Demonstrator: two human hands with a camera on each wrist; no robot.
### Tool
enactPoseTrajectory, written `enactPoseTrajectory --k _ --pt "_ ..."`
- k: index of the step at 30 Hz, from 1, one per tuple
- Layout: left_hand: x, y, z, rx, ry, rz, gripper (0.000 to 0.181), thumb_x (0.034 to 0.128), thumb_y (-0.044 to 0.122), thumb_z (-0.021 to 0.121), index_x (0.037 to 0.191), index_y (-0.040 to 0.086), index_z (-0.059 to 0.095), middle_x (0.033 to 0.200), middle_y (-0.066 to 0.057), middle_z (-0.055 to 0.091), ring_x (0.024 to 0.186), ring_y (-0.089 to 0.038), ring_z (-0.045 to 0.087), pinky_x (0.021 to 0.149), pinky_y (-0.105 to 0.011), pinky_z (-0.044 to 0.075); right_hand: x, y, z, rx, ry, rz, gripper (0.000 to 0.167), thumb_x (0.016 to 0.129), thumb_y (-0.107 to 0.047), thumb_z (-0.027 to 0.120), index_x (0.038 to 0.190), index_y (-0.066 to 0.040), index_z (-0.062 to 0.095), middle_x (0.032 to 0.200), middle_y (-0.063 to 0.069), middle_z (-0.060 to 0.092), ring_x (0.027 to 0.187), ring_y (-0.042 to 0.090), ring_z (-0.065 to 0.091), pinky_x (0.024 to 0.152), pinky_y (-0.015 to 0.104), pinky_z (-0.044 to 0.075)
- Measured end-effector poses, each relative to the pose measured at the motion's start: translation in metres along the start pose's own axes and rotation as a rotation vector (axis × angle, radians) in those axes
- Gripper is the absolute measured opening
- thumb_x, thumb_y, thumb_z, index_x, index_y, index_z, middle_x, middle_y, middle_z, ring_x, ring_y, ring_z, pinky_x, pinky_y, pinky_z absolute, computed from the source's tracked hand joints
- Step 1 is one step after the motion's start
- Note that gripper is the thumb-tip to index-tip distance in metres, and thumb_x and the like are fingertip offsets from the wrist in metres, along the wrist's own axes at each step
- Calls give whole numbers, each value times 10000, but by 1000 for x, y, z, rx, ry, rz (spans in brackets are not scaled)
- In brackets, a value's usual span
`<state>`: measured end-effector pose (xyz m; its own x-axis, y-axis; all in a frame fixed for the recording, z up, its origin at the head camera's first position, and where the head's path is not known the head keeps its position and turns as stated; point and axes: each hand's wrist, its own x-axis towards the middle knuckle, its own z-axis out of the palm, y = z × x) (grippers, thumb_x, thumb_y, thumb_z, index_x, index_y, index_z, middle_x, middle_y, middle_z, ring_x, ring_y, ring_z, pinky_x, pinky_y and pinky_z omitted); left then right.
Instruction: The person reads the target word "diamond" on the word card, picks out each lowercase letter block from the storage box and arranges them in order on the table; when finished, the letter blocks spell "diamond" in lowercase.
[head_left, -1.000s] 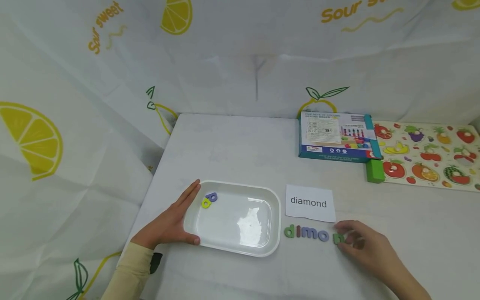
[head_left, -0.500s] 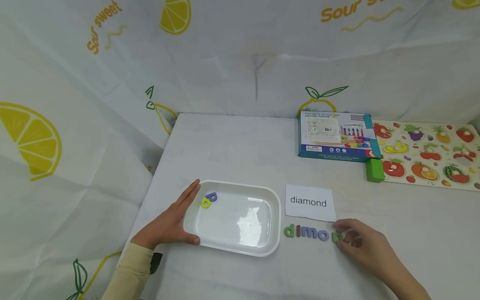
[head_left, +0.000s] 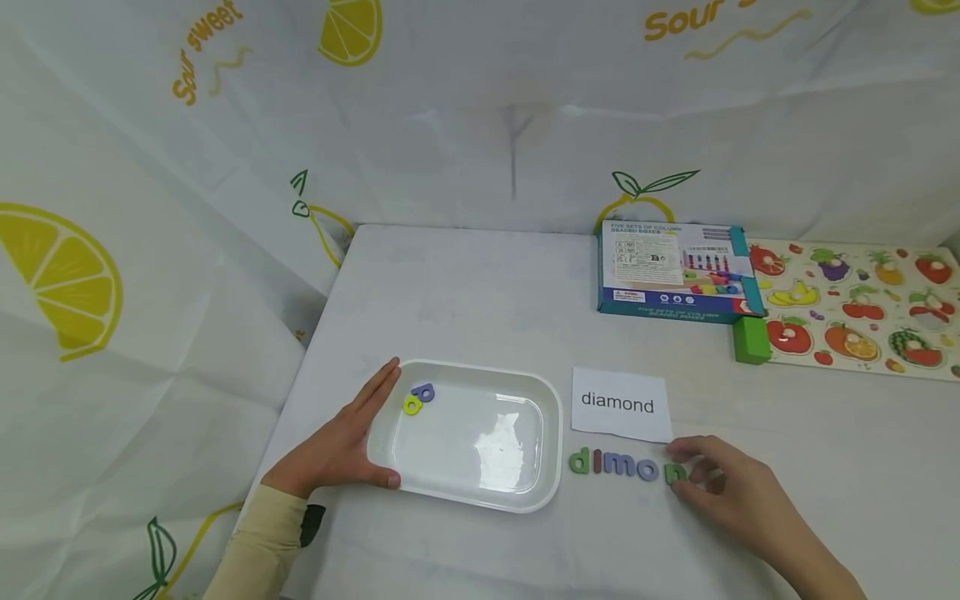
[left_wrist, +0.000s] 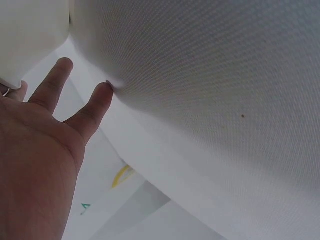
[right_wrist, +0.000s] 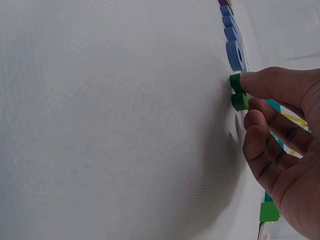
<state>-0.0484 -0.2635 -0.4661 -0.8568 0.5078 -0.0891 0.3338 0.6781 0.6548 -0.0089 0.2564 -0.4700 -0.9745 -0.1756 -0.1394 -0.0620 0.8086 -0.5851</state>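
My right hand [head_left: 738, 492] pinches a green letter n [head_left: 674, 473] on the table, with its thumb [right_wrist: 277, 82] against the letter in the right wrist view. Left of it, a green d [head_left: 579, 461], a red-brown i [head_left: 597, 461], a purple m [head_left: 618, 463] and a purple o [head_left: 647, 469] lie in a row. Above them is a white card [head_left: 622, 422] printed "diamond". My left hand [head_left: 337, 450] spreads along the left end of a white tray [head_left: 557, 408], fingers fairly straight, thumb by the near rim. Inside lie a purple letter [head_left: 425, 392] and a yellow letter [head_left: 412, 405].
At the back right lies a blue and white boxed toy set [head_left: 678, 271]. Beside it are a green block [head_left: 751, 340] and a fruit puzzle board [head_left: 862, 312]. A white cloth with lemon prints [head_left: 480, 158] hangs behind the white table [head_left: 450, 292].
My right hand has slid the green n slightly left, closer to the o, and then kept still. The left hand and the tray have stayed in place.
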Motion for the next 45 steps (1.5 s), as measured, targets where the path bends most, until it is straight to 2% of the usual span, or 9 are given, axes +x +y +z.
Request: enactPoseTrajectory --k 8,26,33,39,45 --pt "0 0 2 12 2 -17 1431 603 716 863 1650 217 24 1700 71 -22 1474 -304 280 990 -512 475 1 -1 0 -10 4 -16 446 750 -22 872 1152 -115 702 1052 -11 712 769 113 572 689 214 536" --pt "0 3 0 -9 1 -18 1432 601 699 875 1650 210 32 1700 69 -15 1480 -301 267 1000 -521 462 4 -7 -3 -33 8 -37 415 756 -43 874 1132 -114 714 1054 -15 715 774 118 565 678 230 529" --pt "1 1 0 0 1 -20 1435 599 671 892 1650 218 27 1700 73 -19 1482 -300 264 999 -527 461 8 -11 -11 -45 48 -108 427 744 -46 883 1127 -127 711 1033 -34 713 775 109 571 666 231 525" --pt "1 0 0 -4 0 -7 1429 605 704 869 1650 202 34 1700 69 -19 1490 -301 245 1010 -540 446 15 -17 -25 -24 55 -156 439 765 -61 885 1158 -118 699 1054 -6 715 843 156 627 662 218 536" --pt "1 1 0 -3 1 -20 1435 599 688 883 1650 217 28 1700 72 -21 1486 -301 254 1005 -530 456 24 -26 -37 -18 86 -247 438 787 -70 872 1183 -98 685 1075 25 717 898 195 668 686 221 550"
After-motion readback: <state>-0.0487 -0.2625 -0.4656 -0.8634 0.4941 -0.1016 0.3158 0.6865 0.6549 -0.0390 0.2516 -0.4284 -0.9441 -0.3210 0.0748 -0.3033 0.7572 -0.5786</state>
